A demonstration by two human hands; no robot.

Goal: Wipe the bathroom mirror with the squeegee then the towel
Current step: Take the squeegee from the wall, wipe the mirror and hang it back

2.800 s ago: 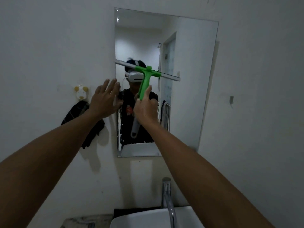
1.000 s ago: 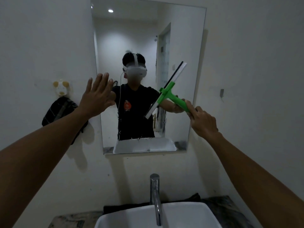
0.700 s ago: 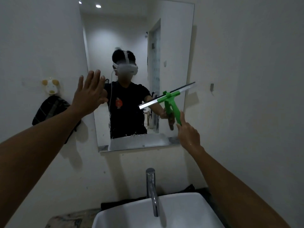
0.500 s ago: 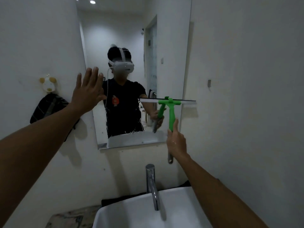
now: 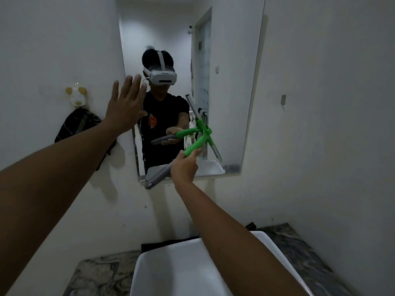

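Now our right hand (image 5: 183, 168) grips the squeegee (image 5: 199, 138) handle, blade tilted on the mirror (image 5: 230, 82) above; our left hand (image 5: 125, 104) spreads flat at the mirror's edge.

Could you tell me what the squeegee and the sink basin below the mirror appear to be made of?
Squeegee: bright green moulded plastic head and neck, smooth matt look; a grey, possibly rubbery grip end; the blade strip looks like pale metal or plastic, unclear. Sink basin: glossy white, softly rounded rim, probably glazed ceramic.

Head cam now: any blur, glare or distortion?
Head view: dim, even lighting, no glare on the wall mirror; wide-angle bends its edges; green-handled squeegee in the right hand fairly sharp; left hand casts a soft wall shadow.
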